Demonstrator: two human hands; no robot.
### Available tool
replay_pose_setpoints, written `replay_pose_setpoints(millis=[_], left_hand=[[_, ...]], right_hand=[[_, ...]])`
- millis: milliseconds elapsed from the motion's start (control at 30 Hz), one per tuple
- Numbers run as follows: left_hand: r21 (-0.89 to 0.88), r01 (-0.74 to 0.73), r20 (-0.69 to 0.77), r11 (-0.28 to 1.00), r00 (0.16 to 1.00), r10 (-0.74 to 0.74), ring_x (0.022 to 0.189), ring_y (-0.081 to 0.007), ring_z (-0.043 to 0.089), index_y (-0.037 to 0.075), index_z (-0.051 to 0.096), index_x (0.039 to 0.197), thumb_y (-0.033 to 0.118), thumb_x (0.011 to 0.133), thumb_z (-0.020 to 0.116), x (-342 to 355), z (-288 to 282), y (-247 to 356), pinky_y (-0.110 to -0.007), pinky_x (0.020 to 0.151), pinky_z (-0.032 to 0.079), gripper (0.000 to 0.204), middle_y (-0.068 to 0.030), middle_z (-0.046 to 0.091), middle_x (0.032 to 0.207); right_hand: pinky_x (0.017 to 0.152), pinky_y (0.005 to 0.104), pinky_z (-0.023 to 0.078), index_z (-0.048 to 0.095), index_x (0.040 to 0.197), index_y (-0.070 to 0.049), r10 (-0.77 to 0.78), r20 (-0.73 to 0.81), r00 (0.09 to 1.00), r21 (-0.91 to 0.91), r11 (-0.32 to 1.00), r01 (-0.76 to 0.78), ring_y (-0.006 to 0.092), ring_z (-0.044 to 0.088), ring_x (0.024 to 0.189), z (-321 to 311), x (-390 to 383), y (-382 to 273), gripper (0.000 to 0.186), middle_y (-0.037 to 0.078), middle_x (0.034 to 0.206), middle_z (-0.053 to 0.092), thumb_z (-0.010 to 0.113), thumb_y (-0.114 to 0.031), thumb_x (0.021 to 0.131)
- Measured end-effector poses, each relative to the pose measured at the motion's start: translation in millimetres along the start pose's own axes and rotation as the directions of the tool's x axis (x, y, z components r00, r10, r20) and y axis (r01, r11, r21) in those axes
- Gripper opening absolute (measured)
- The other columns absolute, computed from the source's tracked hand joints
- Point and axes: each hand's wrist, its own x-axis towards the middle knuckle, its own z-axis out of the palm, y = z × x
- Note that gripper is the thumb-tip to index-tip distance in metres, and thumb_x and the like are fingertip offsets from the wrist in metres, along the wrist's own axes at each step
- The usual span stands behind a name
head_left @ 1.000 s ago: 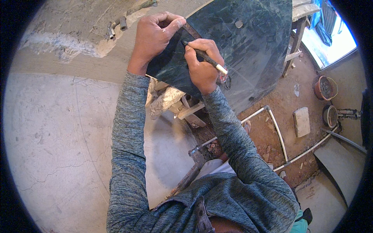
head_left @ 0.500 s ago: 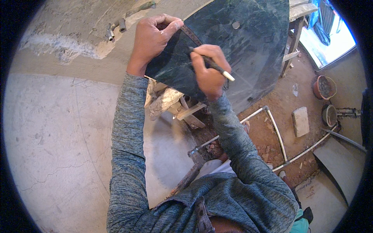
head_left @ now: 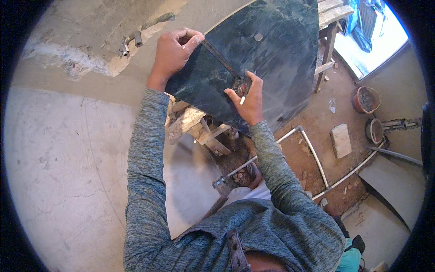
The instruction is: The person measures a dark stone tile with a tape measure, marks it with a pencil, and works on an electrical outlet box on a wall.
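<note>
A large dark green stone slab [head_left: 281, 50] lies in front of me on rough wooden supports. Across its near corner rests a thin dark straightedge [head_left: 222, 61]. My left hand [head_left: 174, 50] pinches the far end of the straightedge at the slab's edge. My right hand [head_left: 249, 97] rests on the slab at the strip's near end and grips a pencil [head_left: 242, 99], whose white end points toward me. The pencil's tip is hidden under my fingers.
Wooden blocks and legs [head_left: 204, 131] prop the slab from below. White pipes [head_left: 312, 149] run over the red dirt floor, beside a pale brick [head_left: 340, 140] and two round pots [head_left: 364, 99]. Metal pipe fittings [head_left: 129, 43] stick out of the grey concrete at upper left.
My right hand has slid down along the straightedge toward me and turned, so the pencil's white end now points toward me instead of sideways. My left hand stayed on the strip's far end.
</note>
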Motion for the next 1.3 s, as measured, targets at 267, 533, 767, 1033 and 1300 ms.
replay_pose_setpoints(millis=[267,533,767,1033,1300], left_hand=[[0.139,-0.201,-0.017,0.97,0.978,0.206,0.082,-0.025,0.07,0.003,0.076,0.089,0.018,0.084,0.074,-4.3,-5.3,29.6,-0.034,0.076,0.054,0.016,-0.0129,0.073,0.09],[-0.15,-0.254,-0.122,0.956,0.964,0.237,0.099,-0.0281,0.067,0.004,0.07,0.098,0.008,0.078,0.077,-89.6,55.9,112.6,-0.038,0.089,0.052,0.021,-0.0121,0.069,0.103],[-0.566,0.235,0.301,0.79,0.951,-0.067,0.122,-0.024,0.056,0.004,0.043,0.145,0.017,0.081,0.079,-158.0,220.5,157.9,-0.036,0.091,0.053,0.075,-0.0165,0.052,0.14],[-0.672,0.222,0.274,0.706,0.961,-0.04,0.117,-0.0258,0.061,0.001,0.042,0.146,0.024,0.079,0.081,-106.2,376.8,223.8,-0.036,0.092,0.054,0.08,-0.018,0.056,0.135],[-0.508,0.014,0.104,0.861,0.994,0.045,0.091,-0.0189,0.063,0.004,0.06,0.124,0.014,0.071,0.081,40.6,453.4,295.7,-0.032,0.079,0.052,0.058,-0.0085,0.063,0.104]], right_hand=[[0.09,0.0397,0.048,0.046,0.13,-0.001,0.105,0.068,0.992,0.095,0.989,-0.111,0.0319,0.057,0.105,-33.4,11.7,-38.3,0.079,0.017,0.118,0.054,0.09,-0.029,0.07],[0.088,0.0356,0.049,0.05,0.126,-0.001,0.211,0.023,0.977,0.089,0.973,-0.212,0.0232,0.059,0.1,-117.9,10.1,-77.7,0.073,0.012,0.11,0.059,0.09,-0.03,0.072],[0.085,0.0313,0.049,0.053,0.124,0.0,0.414,0.134,0.9,0.189,0.881,-0.434,0.0173,0.057,0.096,-231.7,2.0,-8.1,0.059,0.007,0.105,0.059,0.084,-0.021,0.078],[0.08,0.0304,0.051,0.055,0.121,0.002,0.43,0.154,0.89,-0.026,0.902,-0.432,0.015,0.06,0.091,-367.0,68.3,53.6,0.054,0.009,0.101,0.063,0.078,-0.028,0.084],[0.074,0.0272,0.053,0.056,0.122,0.002,0.47,-0.054,0.881,0.123,0.879,-0.461,0.0125,0.062,0.089,-489.2,135.6,128.3,0.039,0.007,0.101,0.065,0.067,-0.022,0.094]])
